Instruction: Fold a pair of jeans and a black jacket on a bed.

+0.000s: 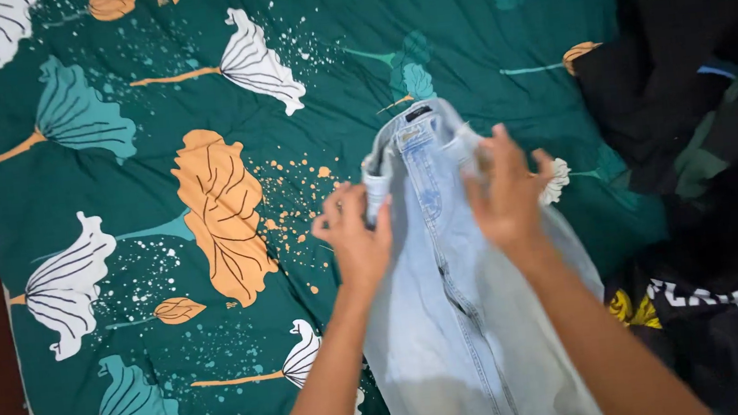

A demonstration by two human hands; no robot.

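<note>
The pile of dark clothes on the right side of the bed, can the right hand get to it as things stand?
Probably yes: the dark clothes lie just beyond the right hand with nothing between, though it grips the light blue jeans.

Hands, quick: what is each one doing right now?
Left hand: closed, gripping the waistband of the light blue jeans.
Right hand: closed on the other side of the waistband.
</note>
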